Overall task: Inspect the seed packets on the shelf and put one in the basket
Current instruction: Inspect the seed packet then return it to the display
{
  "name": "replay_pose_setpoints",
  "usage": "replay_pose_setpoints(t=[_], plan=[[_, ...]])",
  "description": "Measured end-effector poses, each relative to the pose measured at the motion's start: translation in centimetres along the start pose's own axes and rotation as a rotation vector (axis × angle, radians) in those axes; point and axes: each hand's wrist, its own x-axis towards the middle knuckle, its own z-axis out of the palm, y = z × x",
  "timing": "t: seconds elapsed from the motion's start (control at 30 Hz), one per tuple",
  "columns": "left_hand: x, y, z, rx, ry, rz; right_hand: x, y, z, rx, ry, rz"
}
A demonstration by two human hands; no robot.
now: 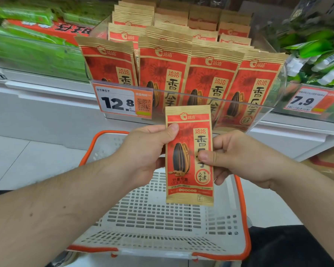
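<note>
A red and tan seed packet with a sunflower seed picture is held upright, front towards me, above the basket. My left hand pinches its left edge, thumb on the front near the top. My right hand pinches its right edge at mid-height, thumb on the front. Below stands a white perforated basket with an orange rim, nothing visible inside it. Several matching seed packets stand in rows in a clear shelf tray just behind the held one.
An orange price tag reading 12.8 hangs on the tray's front; another reading 7.9 is at the right. Green packaged goods fill the left shelf, green and white items the right. White shelf fronts and pale floor tiles lie below.
</note>
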Motion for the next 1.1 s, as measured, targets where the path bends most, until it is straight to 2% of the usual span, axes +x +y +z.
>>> replay_pose_setpoints(t=[0.23,0.5,0.7,0.87,1.0,1.1], plan=[[-0.3,-0.3,-1.0,-0.025,0.053,0.004,0.4,-0.3,0.7,-0.050,-0.121,-0.011],[-0.5,-0.5,-1.0,-0.037,0.108,0.001,0.5,-0.2,1.1,-0.067,-0.103,-0.007],[-0.5,-0.9,-0.8,-0.056,0.126,-0.022,0.1,-0.3,1.2,-0.105,-0.157,-0.011],[-0.4,-1.3,-0.9,-0.011,0.133,-0.036,-0.2,-0.4,1.5,-0.155,-0.104,-0.033],[-0.4,-1.8,-1.0,0.121,0.202,-0.003,-0.7,-1.0,2.6,-0.318,-0.052,-0.052],[-0.8,-1.8,-0.6,0.179,0.139,0.058,-0.8,-1.4,3.6,-0.395,0.001,-0.074]])
